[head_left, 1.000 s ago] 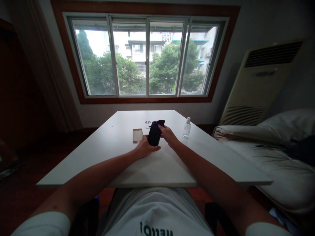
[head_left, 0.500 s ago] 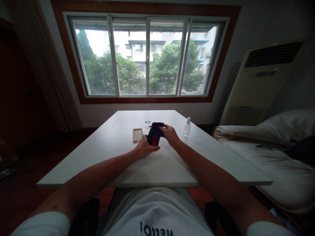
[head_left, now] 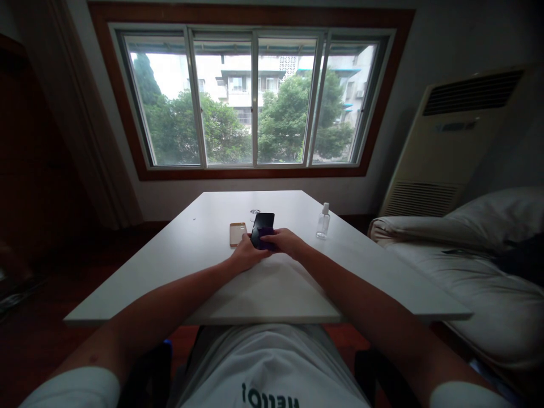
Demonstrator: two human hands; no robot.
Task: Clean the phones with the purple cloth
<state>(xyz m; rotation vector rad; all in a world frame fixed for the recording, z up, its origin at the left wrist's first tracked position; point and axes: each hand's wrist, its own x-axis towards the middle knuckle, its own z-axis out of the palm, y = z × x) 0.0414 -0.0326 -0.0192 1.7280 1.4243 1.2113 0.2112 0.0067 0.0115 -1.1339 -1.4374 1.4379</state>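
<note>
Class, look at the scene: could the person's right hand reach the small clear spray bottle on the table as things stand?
Probably yes. The spray bottle stands upright just right of the right hand, with bare table between them, though that hand now rests on the dark phone.

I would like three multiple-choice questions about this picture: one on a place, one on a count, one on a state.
1. Where is the small spray bottle?
A. right of the hands, on the white table
B. on the bed
C. on the window sill

2. How many hands touch the dark phone?
A. none
B. one
C. two

3. How does the phone lie?
A. flat on the table, alone
B. raised a little, held at its near end
C. inside the tan case

Answers: 1 A, the bottle stands on the table right of the right hand. 2 C, the left hand and right hand both meet it. 3 B, the fingers grip its near end.
</note>
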